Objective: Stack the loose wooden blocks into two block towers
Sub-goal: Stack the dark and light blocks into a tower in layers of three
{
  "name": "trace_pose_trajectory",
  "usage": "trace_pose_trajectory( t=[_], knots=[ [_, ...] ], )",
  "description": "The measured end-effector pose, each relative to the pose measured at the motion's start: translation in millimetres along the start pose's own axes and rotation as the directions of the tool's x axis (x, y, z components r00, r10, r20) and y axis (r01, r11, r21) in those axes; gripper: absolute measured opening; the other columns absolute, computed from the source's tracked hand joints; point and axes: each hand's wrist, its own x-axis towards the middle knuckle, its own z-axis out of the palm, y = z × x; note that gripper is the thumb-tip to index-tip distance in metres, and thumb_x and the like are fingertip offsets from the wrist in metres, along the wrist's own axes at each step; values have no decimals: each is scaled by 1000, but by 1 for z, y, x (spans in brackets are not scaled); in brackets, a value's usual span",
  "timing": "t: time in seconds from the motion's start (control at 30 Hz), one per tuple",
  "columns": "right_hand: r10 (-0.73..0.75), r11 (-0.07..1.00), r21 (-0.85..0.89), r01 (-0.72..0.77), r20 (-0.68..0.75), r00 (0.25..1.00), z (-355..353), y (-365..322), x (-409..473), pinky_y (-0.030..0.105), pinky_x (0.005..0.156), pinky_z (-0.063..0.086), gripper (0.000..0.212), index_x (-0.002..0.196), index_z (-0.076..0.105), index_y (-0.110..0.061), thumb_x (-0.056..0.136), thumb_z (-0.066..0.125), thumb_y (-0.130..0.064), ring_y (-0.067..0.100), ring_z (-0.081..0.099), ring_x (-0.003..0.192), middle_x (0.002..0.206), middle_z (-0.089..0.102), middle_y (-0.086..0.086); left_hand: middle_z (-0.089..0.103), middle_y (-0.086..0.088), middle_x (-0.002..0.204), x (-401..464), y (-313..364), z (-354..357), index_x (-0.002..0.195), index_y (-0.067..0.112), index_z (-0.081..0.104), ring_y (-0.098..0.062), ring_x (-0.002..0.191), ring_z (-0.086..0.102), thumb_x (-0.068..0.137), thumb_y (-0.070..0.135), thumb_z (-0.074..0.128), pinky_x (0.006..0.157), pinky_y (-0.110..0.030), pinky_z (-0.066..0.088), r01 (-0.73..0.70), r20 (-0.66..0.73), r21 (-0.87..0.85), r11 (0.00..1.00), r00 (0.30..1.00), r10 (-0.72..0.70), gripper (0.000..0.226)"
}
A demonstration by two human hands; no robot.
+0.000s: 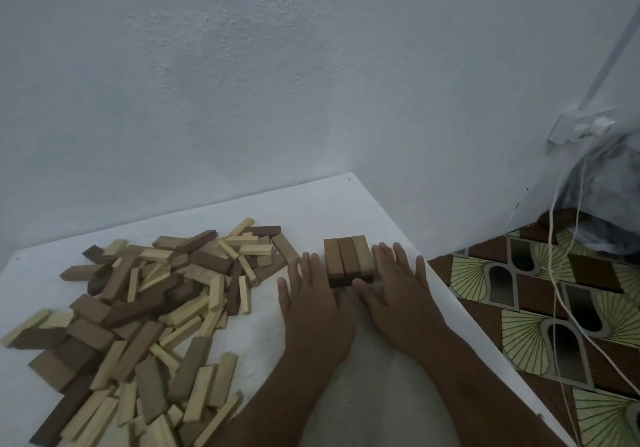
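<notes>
A low block stack (349, 256) stands on the white table (322, 204), its top layer made of three brown blocks side by side, with a darker layer under it. My left hand (313, 294) lies flat against the stack's left side, fingers apart. My right hand (394, 284) presses flat against the stack's right side, thumb at its near end. Neither hand holds a block. A big heap of loose blocks (145, 308), pale and dark brown, covers the left half of the table.
The table sits against a pale wall, and its right edge runs diagonally close to my right hand. Beyond that edge lies a patterned floor (540, 315) with white cables (557, 294), a wall socket (581, 128) and a grey bag (609, 197).
</notes>
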Motion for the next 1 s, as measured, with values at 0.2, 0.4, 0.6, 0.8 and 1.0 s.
trace_pose_trajectory(
  t=[0.2, 0.4, 0.6, 0.8, 1.0],
  knots=[
    [-4, 1000, -19, 5, 34, 999, -3, -3, -1, 29, 109, -24, 67, 152, 12, -17, 96, 18, -52, 4, -16, 141, 160, 9, -1, 10, 0, 164, -1, -3, 10, 155, 15, 15, -18, 151, -10, 88, 42, 5, 122, -41, -10, -41, -88, 66, 997, 995, 47, 73],
    [-13, 999, 40, 12, 12, 1000, -4, -4, 0, 25, 107, -23, 53, 152, 13, -18, 103, 27, -35, -1, -17, 133, 160, 9, 1, 18, 1, 163, 0, -5, 15, 154, 19, 25, -18, 152, -4, 79, 49, -10, 122, -41, -9, -81, -180, 43, 996, 980, 87, 88],
    [-30, 992, 123, 35, -41, 999, -4, -3, -2, 22, 108, -22, 52, 151, 17, -19, 103, 31, -32, 1, -11, 139, 159, 16, 0, 18, 1, 163, 0, -5, 13, 154, 18, 21, -18, 152, -4, 84, 49, -9, 121, -40, -9, -75, -181, 6, 997, 981, 75, 82],
    [-22, 995, 101, 26, -46, 999, 1, -1, 0, 25, 111, -20, 58, 151, 19, -19, 99, 17, -43, 11, -2, 147, 158, 20, 0, 18, 1, 163, 1, -7, 16, 154, 21, 24, -19, 152, -2, 79, 50, -14, 122, -42, -7, -67, -191, 23, 997, 979, 71, 89],
    [-6, 996, 84, 11, -59, 998, 4, 0, 1, 27, 112, -17, 65, 150, 22, -19, 92, 13, -47, 15, 1, 147, 157, 23, 1, 18, 0, 163, 3, -9, 17, 154, 21, 23, -21, 152, 0, 69, 64, -39, 122, -42, -6, -70, -201, 43, 997, 977, 77, 113]
  ],
)
